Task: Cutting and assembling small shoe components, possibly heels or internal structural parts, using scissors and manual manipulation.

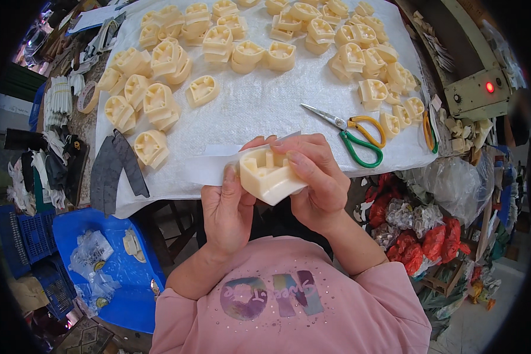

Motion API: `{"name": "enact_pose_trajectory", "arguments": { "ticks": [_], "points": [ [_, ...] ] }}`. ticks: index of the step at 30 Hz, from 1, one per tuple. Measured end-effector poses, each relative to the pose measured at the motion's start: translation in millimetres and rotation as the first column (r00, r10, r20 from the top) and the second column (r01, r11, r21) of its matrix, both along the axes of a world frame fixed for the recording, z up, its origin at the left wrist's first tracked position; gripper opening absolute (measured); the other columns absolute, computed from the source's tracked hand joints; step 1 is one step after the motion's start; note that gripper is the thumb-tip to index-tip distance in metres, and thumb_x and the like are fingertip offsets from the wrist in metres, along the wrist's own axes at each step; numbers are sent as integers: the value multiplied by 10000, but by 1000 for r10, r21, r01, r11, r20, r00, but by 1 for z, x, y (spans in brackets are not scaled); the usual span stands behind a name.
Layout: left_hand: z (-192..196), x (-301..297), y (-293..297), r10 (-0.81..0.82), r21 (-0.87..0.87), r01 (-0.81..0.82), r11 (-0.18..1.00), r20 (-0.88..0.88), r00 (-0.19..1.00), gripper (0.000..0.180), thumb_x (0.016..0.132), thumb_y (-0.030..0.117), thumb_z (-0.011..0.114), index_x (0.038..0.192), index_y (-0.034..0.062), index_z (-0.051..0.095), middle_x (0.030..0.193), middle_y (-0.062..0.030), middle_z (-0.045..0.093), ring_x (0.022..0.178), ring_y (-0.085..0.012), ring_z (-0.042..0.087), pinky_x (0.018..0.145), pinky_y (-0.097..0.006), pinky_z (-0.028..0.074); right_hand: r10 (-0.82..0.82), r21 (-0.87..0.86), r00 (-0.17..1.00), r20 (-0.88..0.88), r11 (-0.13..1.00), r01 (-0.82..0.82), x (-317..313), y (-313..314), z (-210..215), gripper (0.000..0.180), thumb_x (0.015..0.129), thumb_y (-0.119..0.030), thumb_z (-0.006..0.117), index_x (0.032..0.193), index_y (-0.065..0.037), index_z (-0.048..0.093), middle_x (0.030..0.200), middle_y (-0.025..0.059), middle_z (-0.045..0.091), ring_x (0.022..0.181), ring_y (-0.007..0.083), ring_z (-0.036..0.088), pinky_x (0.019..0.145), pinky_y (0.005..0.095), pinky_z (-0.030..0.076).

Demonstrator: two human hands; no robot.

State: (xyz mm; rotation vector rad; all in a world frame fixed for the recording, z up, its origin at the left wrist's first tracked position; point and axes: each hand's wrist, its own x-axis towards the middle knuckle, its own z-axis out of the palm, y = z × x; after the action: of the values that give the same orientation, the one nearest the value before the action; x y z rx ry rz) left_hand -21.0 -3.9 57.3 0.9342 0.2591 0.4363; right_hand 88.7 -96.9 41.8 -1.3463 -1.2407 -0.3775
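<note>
Between both hands, near the table's front edge, is a cream moulded plastic piece (pixel 270 177), hollow and ribbed inside, with one pointed end toward me. My left hand (pixel 227 215) pinches its left side, thumb on the wall. My right hand (pixel 321 183) grips the right side, its thumb by the rim. A thin white strip (pixel 206 167) runs along the back of the piece and sticks out to the left; fingers hide part of it. Beyond my right hand lie scissors (pixel 348 131) with one yellow and one green handle, blades apart.
Several similar cream pieces (pixel 203 90) stand in groups on the white woven cover (pixel 265 100). Dark grey strips (pixel 115 168) hang over its left front edge. At right are a metal box with a red light (pixel 489 87) and bagged items (pixel 433 241). A blue chair (pixel 127 289) stands lower left.
</note>
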Motion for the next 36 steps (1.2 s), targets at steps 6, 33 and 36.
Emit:
{"name": "enact_pose_trajectory", "arguments": {
  "ticks": [6, 33, 36],
  "points": [
    [-5, -4, 0, 20, 62, -20, 998, -2, 1000, 499, 1003, 307, 284, 1309, -78, 364, 1362, -185, 403, 1217, -250, 466, 991, -381, 428, -116, -89, 986, 121, 988, 127, 4, -1, -1, 508, 615, 39, 672, 1100, -72, 570, 1016, 93, 623, 792, 256, 527, 682, 337, 425],
    [-12, 3, 5, 93, 407, 29, 913, -277, 956, 389, 997, 202, 373, 1197, -90, 535, 1038, -154, 627, 934, -152, 597, 850, -306, 501, -111, -595, 890, 441, 707, 383, 0, -19, 23, 313, 655, -143, 657, 936, -151, 521, 807, 29, 481, 830, 217, 470, 778, 467, 250],
    [-8, 3, 5, 153, 672, 128, 729, -343, 927, 398, 994, 196, 369, 1253, -82, 485, 1026, -151, 635, 907, -158, 612, 838, -309, 500, -124, -579, 891, 437, 719, 385, -1, -20, 17, 305, 662, -149, 656, 935, -152, 520, 795, 29, 474, 828, 215, 472, 778, 461, 249]
  ]
}}
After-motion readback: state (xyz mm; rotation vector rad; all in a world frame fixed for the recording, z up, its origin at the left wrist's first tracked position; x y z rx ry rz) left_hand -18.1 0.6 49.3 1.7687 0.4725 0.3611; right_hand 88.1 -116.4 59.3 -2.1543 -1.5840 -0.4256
